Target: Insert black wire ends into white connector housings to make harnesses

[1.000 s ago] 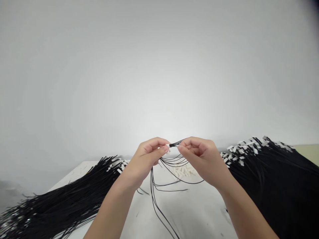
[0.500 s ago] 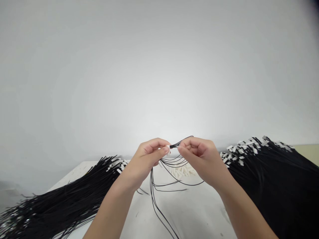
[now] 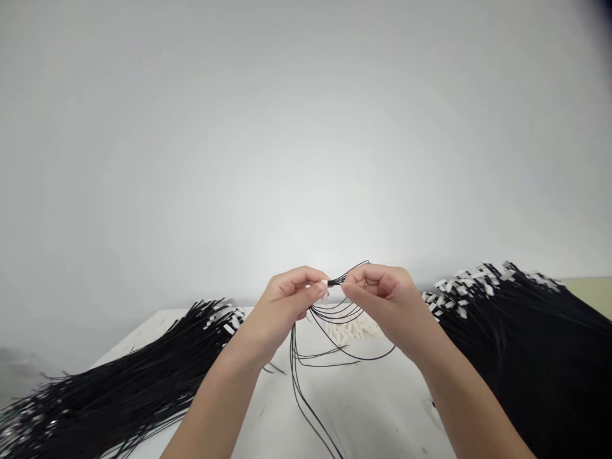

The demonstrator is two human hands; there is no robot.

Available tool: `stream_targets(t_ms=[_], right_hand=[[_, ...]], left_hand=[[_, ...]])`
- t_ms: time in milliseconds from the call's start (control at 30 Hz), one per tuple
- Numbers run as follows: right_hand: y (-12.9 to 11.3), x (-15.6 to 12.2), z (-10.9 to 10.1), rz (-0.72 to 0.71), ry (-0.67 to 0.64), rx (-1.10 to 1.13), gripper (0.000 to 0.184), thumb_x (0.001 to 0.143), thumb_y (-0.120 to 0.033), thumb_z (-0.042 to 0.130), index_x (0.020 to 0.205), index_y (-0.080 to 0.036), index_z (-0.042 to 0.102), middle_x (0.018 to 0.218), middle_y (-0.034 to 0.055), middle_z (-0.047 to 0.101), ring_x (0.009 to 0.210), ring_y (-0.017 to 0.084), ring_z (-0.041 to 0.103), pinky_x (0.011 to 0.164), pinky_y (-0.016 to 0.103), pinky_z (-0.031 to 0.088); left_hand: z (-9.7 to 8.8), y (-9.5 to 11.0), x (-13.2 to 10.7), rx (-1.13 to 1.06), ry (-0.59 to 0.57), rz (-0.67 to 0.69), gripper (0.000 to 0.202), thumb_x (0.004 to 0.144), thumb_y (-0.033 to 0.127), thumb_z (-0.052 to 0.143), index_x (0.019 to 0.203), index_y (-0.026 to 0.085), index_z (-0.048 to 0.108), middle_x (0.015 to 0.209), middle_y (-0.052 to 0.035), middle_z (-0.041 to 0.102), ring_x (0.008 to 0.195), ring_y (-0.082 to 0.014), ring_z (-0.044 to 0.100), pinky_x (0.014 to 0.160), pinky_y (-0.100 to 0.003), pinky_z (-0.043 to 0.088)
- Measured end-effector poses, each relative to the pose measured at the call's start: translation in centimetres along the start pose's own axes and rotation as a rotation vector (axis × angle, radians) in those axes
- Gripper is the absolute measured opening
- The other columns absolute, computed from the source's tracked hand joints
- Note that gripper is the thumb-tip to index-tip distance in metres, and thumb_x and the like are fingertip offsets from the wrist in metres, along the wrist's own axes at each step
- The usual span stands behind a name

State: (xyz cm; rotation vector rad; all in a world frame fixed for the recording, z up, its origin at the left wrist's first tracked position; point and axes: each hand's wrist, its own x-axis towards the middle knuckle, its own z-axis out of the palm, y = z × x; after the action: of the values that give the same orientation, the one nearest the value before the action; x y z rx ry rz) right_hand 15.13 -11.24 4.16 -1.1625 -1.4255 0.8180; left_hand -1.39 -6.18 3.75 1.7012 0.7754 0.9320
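Observation:
Between thumb and fingers, my left hand (image 3: pixel 291 299) pinches a small white connector (image 3: pixel 324 284). Thin black wires (image 3: pixel 336 280) run out of its right side into the fingertips of my right hand (image 3: pixel 380 290), which is closed on them. More black wires loop below from hand to hand, and several loose strands (image 3: pixel 294 370) hang from under my left hand down to the table. Fingers partly hide the connector and the wire ends.
A heap of white connectors (image 3: pixel 351 329) lies on the white table (image 3: pixel 363 408) behind the wires. To the left rests a thick bundle of black wires (image 3: pixel 129 376); at right, a larger bundle (image 3: pixel 535 357) has white connectors on its ends. A pale wall (image 3: pixel 306 140) rises behind.
Both hands have stayed nearly in place, with a very slight shift to the right of the left hand and the connector. The hanging wires have swayed a little.

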Motion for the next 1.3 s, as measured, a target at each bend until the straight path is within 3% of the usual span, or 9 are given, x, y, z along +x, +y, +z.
stream_targets(t_ms=[200,567,733,867,1000,1033,1167,1233,1300], right_hand=[[-0.3,-0.3,0.0,-0.002,-0.027,0.015,0.014,0.078,-0.026,0.054,0.070,-0.014,0.054,0.055,-0.0052,0.034,0.046,0.002,0.024,0.041,0.017,0.019],[-0.2,-0.1,0.3,-0.078,0.082,-0.123,0.018,0.078,-0.033,0.055,0.076,-0.016,0.058,0.068,-0.0003,0.052,0.044,0.002,0.031,0.039,0.017,0.026],[0.3,-0.3,0.5,-0.186,0.156,-0.189,0.024,0.077,-0.033,0.055,0.097,-0.020,0.058,0.088,0.0045,0.056,0.060,0.008,0.048,0.047,0.019,0.039],[0.7,-0.2,0.4,-0.261,0.249,-0.141,0.039,0.077,-0.037,0.058,0.111,-0.022,0.048,0.103,0.0068,0.053,0.083,0.013,0.052,0.061,0.022,0.046],[0.9,-0.1,0.4,-0.204,0.355,-0.015,0.036,0.080,-0.046,0.052,0.104,-0.020,0.043,0.095,0.0048,0.053,0.080,0.011,0.052,0.062,0.021,0.045],[1.0,-0.1,0.5,-0.162,0.301,-0.021,0.034,0.081,-0.048,0.049,0.098,-0.019,0.046,0.090,0.0036,0.053,0.075,0.011,0.051,0.059,0.021,0.044],[1.5,-0.3,1.5,0.041,-0.145,-0.132,0.038,0.083,-0.055,0.040,0.085,-0.019,0.052,0.079,0.0008,0.053,0.059,0.007,0.043,0.048,0.018,0.034],[1.9,-0.3,2.4,0.066,-0.254,-0.116,0.039,0.084,-0.055,0.037,0.085,-0.020,0.053,0.077,-0.0001,0.053,0.058,0.006,0.042,0.048,0.018,0.032],[2.2,-0.3,3.1,0.056,-0.275,-0.052,0.037,0.086,-0.053,0.036,0.081,-0.019,0.050,0.070,-0.0018,0.049,0.055,0.006,0.039,0.048,0.018,0.030]], left_hand=[[0.1,-0.2,0.1,-0.084,-0.003,-0.033,0.019,0.078,0.038,0.055,0.084,0.021,0.059,0.073,0.0006,0.041,0.061,-0.0079,0.030,0.053,-0.021,0.026],[0.5,0.2,0.0,-0.079,-0.028,-0.076,0.025,0.076,0.040,0.057,0.070,0.015,0.053,0.078,-0.0018,0.046,0.056,-0.0064,0.027,0.051,-0.022,0.024],[0.4,0.2,0.1,-0.245,0.110,-0.023,0.023,0.076,0.036,0.058,0.071,0.014,0.054,0.078,-0.0008,0.044,0.055,-0.0044,0.030,0.048,-0.019,0.027],[-0.1,0.4,0.3,-0.504,0.285,0.057,0.018,0.074,0.030,0.062,0.079,0.013,0.057,0.082,-0.0005,0.044,0.053,-0.0022,0.033,0.045,-0.017,0.031],[-0.6,0.7,0.6,-0.825,0.438,0.180,0.010,0.076,0.019,0.061,0.082,0.013,0.055,0.080,0.0000,0.046,0.054,-0.0023,0.038,0.044,-0.015,0.034],[-0.6,0.8,0.6,-0.896,0.456,0.211,0.008,0.077,0.017,0.059,0.082,0.013,0.054,0.079,0.0003,0.046,0.054,-0.0023,0.038,0.044,-0.015,0.035],[-0.2,0.8,0.7,-1.073,0.447,0.265,0.004,0.081,0.013,0.053,0.083,0.015,0.050,0.074,0.0013,0.047,0.052,-0.0028,0.039,0.045,-0.015,0.037],[0.1,0.7,0.7,-1.105,0.424,0.240,0.004,0.081,0.015,0.052,0.085,0.015,0.049,0.073,0.0014,0.046,0.052,-0.0033,0.038,0.046,-0.016,0.037],[0.5,0.6,0.6,-1.103,0.402,0.207,0.006,0.081,0.016,0.053,0.085,0.016,0.049,0.072,0.0015,0.046,0.052,-0.0039,0.038,0.047,-0.017,0.037]])
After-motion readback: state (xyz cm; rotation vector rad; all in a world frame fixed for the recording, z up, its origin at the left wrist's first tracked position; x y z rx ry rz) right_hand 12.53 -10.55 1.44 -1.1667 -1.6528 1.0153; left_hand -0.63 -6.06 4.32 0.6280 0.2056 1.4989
